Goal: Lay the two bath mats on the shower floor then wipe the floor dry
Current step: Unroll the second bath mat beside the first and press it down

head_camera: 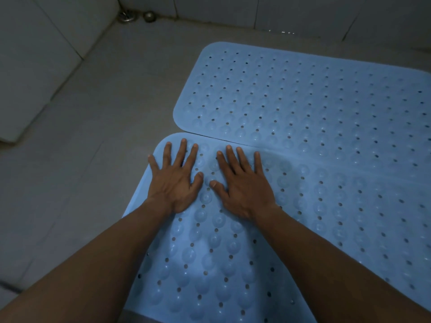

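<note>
**Flat palms press the near mat**

Both hands lie open, fingers straight and spread, gripping nothing. The left hand (pixel 177 180) and the right hand (pixel 242 187) press palm-down, side by side with their thumbs nearly meeting, on the far left corner of the near light-blue rubber bath mat (pixel 326 217), a rounded-corner sheet dotted with small drain holes and rows of domed suction cups. Between the forearms this mat rises in a soft ridge, so it does not sit fully flat.

Just beyond the fingertips lies the second light-blue perforated rubber bath mat (pixel 303 94), spread flat and stretching off to the right. At the left the two mats' long edges meet with a thin dark seam between them. Further right they seem to overlap, though which lies on top cannot be told.

Both mats rest on the grey tiled shower floor (pixel 105 113). Pale wall tiles (pixel 35 54) rise on the left and at the back. In the far corner sit a metal drain fitting (pixel 126 16) and a small round metal knob (pixel 149 16) beside it.
</note>
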{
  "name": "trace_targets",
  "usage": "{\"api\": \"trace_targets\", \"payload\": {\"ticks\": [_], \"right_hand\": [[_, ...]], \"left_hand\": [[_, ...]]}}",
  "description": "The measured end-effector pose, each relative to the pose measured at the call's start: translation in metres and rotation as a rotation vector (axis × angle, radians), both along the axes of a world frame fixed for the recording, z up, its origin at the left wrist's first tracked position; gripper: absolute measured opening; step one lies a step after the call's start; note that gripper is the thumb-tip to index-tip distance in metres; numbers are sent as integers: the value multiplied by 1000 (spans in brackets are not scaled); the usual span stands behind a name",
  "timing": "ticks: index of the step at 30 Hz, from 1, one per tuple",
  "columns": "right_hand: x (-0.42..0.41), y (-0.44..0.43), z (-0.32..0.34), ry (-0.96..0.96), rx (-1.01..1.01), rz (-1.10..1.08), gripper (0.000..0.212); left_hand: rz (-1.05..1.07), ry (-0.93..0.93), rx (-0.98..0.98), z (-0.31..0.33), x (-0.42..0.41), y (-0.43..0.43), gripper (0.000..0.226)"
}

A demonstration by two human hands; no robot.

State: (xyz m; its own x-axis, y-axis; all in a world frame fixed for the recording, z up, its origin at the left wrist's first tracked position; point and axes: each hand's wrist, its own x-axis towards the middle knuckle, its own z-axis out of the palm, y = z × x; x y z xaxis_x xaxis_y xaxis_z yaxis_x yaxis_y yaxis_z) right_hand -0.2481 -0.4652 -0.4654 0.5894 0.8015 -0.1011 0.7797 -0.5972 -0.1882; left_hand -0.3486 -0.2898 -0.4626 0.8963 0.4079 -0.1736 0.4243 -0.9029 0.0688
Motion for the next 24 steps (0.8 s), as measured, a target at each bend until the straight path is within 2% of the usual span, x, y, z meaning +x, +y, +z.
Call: {"api": "trace_targets", "payload": {"ticks": [9,24], "right_hand": [[-1,2,3,44,45,-28,75],[-2,5,1,57,66,-60,74]], "left_hand": [[11,-75,-49,-1,0,4,67],[25,-53,-31,-2,4,5,72]]}}
